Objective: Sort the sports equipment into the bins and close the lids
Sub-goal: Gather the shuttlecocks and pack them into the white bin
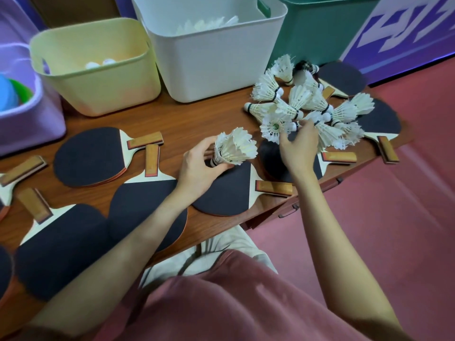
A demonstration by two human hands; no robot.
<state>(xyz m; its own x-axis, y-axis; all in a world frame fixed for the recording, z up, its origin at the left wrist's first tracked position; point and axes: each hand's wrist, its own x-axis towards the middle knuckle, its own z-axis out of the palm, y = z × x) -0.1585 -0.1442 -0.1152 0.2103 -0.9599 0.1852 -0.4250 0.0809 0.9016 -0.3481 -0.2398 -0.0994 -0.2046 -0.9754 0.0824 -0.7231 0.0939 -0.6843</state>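
Note:
My left hand (197, 166) grips a small stack of white feather shuttlecocks (234, 146) just above a black paddle (222, 193). My right hand (298, 146) reaches into the pile of loose shuttlecocks (307, 104) at the table's right end and pinches one shuttlecock (274, 125) by its feathers. Several black table tennis paddles (91, 156) lie flat across the wooden table (187, 119). The white bin (211, 57) at the back holds shuttlecocks. White balls sit inside the yellow bin (98, 77) to its left.
A green bin (320, 33) stands behind the shuttlecock pile at the back right. A purple bin (27, 119) with blue and green items sits at the far left. The table's right edge drops to a red floor (406, 205). No lids are in view.

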